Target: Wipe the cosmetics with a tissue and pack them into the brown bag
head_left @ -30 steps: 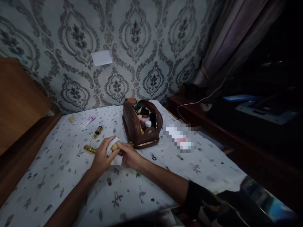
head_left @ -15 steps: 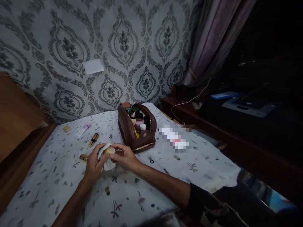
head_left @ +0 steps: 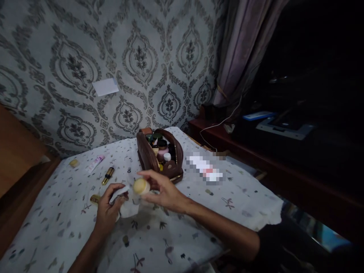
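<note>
container (head_left: 141, 186) clamped in right grip (head_left: 167, 194) | tissue (head_left: 129, 209) clamped in left grip (head_left: 107, 208) | bag (head_left: 146, 151) near | cloth edge (head_left: 273, 204) well apart

Two hands (head_left: 169, 192) and one brown bag (head_left: 146, 154) show.

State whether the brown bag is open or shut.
Open. The brown bag has its zippered edges parted, with a white cap and dark-lidded pink jar showing inside.

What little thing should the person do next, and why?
I'd probably set the small round yellow-topped container down on the white patterned tablecloth: only the right hand grips it, while the left hand holds a crumpled white tissue or cloth.
</note>
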`<state>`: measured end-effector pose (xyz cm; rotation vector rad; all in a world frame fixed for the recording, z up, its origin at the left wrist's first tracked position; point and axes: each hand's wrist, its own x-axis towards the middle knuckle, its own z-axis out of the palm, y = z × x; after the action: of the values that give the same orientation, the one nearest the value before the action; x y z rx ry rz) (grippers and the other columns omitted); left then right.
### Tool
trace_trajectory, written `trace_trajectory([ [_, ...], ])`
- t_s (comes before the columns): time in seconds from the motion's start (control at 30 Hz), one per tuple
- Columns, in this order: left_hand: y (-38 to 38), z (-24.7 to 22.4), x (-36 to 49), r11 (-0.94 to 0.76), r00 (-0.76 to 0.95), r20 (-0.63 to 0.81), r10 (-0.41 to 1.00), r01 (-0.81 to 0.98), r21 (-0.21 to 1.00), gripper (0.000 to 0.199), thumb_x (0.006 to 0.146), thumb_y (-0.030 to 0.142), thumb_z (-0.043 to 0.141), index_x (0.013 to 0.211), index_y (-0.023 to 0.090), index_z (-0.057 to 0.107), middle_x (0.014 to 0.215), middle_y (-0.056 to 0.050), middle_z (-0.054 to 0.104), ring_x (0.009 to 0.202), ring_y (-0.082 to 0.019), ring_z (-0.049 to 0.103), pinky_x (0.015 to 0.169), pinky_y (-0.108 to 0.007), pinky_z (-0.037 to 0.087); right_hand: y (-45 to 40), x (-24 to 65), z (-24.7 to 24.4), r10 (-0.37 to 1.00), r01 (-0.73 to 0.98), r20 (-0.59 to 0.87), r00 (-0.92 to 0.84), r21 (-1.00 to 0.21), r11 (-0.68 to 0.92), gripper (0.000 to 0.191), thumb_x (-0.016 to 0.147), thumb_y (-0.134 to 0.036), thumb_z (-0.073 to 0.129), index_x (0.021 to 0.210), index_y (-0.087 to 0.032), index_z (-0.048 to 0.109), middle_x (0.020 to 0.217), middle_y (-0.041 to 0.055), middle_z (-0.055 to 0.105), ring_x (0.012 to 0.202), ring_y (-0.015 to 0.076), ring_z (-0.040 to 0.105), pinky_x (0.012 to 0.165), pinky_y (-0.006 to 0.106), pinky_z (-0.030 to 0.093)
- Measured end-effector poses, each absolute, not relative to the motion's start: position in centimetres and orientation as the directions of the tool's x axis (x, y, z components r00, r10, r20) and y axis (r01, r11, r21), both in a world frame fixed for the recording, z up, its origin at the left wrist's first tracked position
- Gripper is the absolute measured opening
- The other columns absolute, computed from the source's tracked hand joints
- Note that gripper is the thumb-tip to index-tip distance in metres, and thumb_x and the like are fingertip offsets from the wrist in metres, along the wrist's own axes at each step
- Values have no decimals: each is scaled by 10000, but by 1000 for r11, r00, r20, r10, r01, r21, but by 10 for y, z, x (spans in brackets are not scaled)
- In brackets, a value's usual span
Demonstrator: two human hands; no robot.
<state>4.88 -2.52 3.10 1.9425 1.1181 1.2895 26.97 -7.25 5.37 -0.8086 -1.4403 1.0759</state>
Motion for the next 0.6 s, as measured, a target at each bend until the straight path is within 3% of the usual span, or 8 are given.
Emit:
trace_trajectory([
  [0.1,-26,32,51,-463,214,410,886,373,804,251,829,433,606,909,202,663,814,-25,707,764,-208,667,686,-289,538,-67,298,73,936,-164,350,-37,-926,340,438,731,-266,791,1133,-245,619,1047,24,656,917,163,647,842,308,522],
  [0.23,-27,31,55,-452,263,372,890,407,793,290,843,476,580,839,198,661,740,-15,678,683,-195,637,623,-275,512,-26,341,101,898,-31,413,151,-906,422,461,644,-271,820,1039,-244,585,1038,-2,617,816,138,636,737,278,517],
  [0.37,-25,28,55,-490,345,364,865,425,761,316,873,491,562,812,202,674,739,-19,679,678,-196,637,611,-272,506,39,372,129,879,299,441,183,-877,377,364,650,-283,771,942,-206,568,853,-30,615,757,142,603,705,274,478],
  [0.43,-23,26,54,-533,388,385,837,426,731,310,890,481,559,827,206,689,779,-33,698,711,-202,653,623,-273,512,71,378,140,883,512,437,170,-805,300,333,653,-261,770,914,-196,575,803,-35,615,747,145,588,700,267,450],
  [0.5,-21,24,53,-584,443,404,800,419,695,304,906,466,556,831,209,699,800,-47,712,735,-208,670,634,-274,519,97,377,146,893,686,421,156,-697,209,312,681,-243,767,936,-190,595,819,-19,635,778,157,592,698,261,429],
  [0.6,-20,23,54,-635,510,413,754,408,656,295,927,443,548,822,212,698,771,-48,717,718,-206,687,638,-273,530,124,369,146,911,788,382,156,-605,119,300,720,-242,764,980,-187,626,866,18,670,791,174,596,679,264,420],
])
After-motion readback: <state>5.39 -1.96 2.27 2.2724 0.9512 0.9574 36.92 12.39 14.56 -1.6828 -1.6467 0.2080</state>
